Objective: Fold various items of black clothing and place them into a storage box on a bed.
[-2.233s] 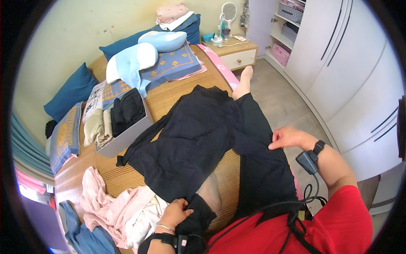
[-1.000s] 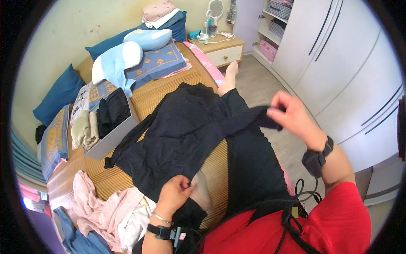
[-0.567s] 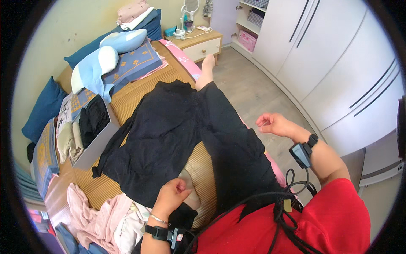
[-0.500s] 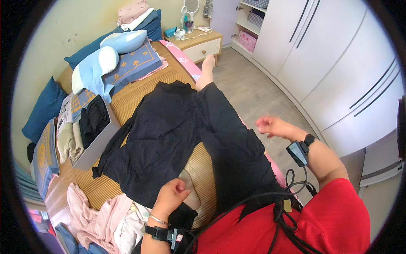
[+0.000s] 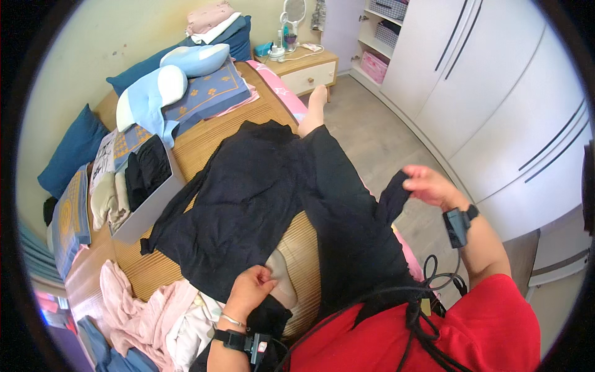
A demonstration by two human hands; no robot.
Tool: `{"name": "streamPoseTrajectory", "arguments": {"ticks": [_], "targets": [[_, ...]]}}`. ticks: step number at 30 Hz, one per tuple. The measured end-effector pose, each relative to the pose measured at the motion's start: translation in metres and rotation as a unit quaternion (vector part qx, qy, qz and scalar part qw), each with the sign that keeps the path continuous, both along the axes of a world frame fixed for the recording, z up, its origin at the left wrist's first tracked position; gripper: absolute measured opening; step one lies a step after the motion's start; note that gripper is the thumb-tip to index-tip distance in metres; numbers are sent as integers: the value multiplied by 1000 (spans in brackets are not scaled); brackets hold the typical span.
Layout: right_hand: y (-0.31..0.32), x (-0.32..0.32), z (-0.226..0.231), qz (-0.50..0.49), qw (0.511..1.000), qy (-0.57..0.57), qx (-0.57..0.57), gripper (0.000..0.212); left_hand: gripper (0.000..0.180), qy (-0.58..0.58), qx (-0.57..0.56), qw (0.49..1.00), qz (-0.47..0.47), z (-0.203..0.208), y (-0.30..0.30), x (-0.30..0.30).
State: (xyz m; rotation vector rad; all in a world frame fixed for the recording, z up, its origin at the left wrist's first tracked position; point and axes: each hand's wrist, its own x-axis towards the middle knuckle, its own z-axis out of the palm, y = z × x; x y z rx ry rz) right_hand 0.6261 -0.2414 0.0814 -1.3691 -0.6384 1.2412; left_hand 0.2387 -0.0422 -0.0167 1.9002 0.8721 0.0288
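A black long-sleeved top point(image 5: 242, 177) lies spread over the bed mat and partly across my outstretched leg in black trousers point(image 5: 344, 248). At its near edge, beside my bent foot point(image 5: 282, 279), my left hand point(image 5: 253, 288) is closed, with thumb and fingers pinched at the cloth. To the right, past my knee, my right hand point(image 5: 429, 185) grips the end of a black sleeve point(image 5: 392, 197) and holds it raised off the leg. Part of the top's near side is hidden behind my left hand.
A grey box point(image 5: 152, 201) of folded dark and beige clothes stands on the left of the bamboo mat point(image 5: 204, 146). Pink cloth point(image 5: 133, 304) and white clothes lie at the near left. Blue pillows point(image 5: 195, 60), a nightstand point(image 5: 310, 68) and white wardrobes point(image 5: 427, 62) stand beyond.
My right hand, empty before, now has the sleeve end and has moved slightly right and up with it. My left hand stays in place at the near edge.
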Motion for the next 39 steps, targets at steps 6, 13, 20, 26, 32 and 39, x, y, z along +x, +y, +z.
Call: {"name": "streamPoseTrajectory", "arguments": {"ticks": [6, 13, 20, 26, 32, 39], "targets": [[-8, 7, 72, -164, 965, -99, 181, 38, 24, 54, 92, 994, 4, -9, 3, -11], [-29, 13, 117, -268, 911, -6, 315, 29, 27, 87, 95, 992, 12, -6, 1, -18], [-32, 8, 145, -333, 883, -140, 299, 33, 27, 95, 137, 985, 43, 1, 5, -24], [-79, 51, 86, -99, 985, -136, -29, 21, 30, 147, 113, 983, 12, 6, 4, -25], [-93, 63, 57, -172, 975, -124, -69, 25, 33, 267, 139, 951, -65, 12, 7, -49], [-35, 87, 64, -285, 954, -49, 83, 19, 37, 305, 171, 937, -15, -2, 1, -73]]}}
